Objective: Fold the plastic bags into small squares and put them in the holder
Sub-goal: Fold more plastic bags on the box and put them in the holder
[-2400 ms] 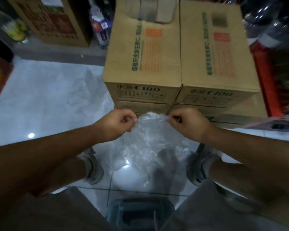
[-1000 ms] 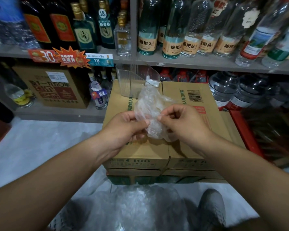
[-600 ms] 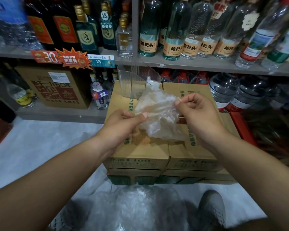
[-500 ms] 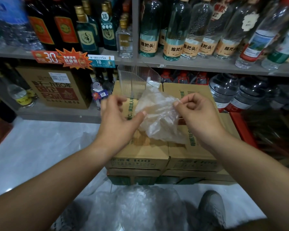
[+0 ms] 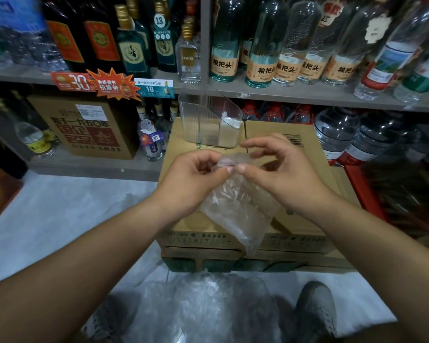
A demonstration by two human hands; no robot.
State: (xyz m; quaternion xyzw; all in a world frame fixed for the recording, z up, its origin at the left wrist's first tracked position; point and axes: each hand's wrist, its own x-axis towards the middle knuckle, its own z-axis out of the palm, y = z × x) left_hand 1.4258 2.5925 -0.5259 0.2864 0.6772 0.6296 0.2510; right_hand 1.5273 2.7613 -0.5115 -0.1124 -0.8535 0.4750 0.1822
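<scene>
A clear plastic bag (image 5: 238,211) hangs crumpled over the cardboard boxes. My left hand (image 5: 191,184) and my right hand (image 5: 278,174) pinch its top edge close together, thumbs almost touching. The clear ribbed holder (image 5: 208,120) stands at the back of the boxes, with some folded white plastic (image 5: 229,131) in its right part. A heap of more clear bags (image 5: 203,308) lies on the floor by my feet.
Two cardboard boxes (image 5: 307,144) stacked on others stand in front of me. Behind them run shelves of glass bottles (image 5: 260,45) and water jugs (image 5: 337,129). A brown carton (image 5: 84,127) sits on the lower shelf at left. My shoe (image 5: 315,308) is at the bottom right.
My hands have come together at the bag's top edge and dropped lower. The bag, spread wide between them before, now hangs narrower and longer below my fingers.
</scene>
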